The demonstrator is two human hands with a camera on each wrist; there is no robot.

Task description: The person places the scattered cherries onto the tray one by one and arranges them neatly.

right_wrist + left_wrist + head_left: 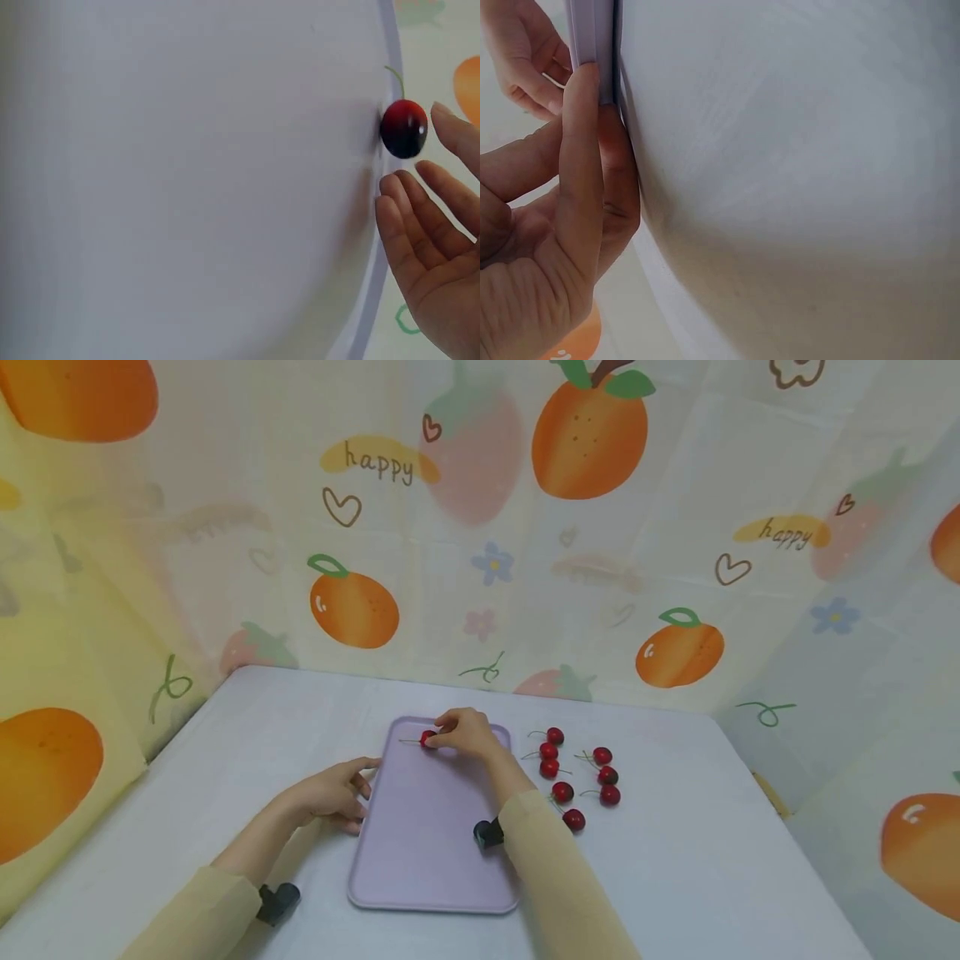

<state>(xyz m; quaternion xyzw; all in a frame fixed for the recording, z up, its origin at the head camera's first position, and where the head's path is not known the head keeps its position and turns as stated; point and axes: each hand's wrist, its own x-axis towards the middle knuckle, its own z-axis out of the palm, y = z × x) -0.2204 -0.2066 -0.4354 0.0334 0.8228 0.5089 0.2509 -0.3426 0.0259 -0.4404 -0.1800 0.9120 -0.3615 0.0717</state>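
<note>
A light purple rectangular tray (427, 827) lies lengthwise on the table. Near its far end is a dark red cherry (427, 739), its thin stem pointing left. My right hand (467, 732) reaches over the tray to this cherry. In the right wrist view, the thumb and fingers of the right hand (442, 217) are spread, with a small gap around the cherry (405, 129). At the tray's left edge is my left hand (333, 793). Close up in the left wrist view, fingertips of the left hand (562, 202) touch the outer side of the tray (592, 37).
Right of the tray, several cherries (562, 792) with stems lie in two loose columns on the white table (690, 860). A fruit-patterned curtain (480, 610) rises behind the table. Dark wrist cameras (279, 903) stick out from both sleeves.
</note>
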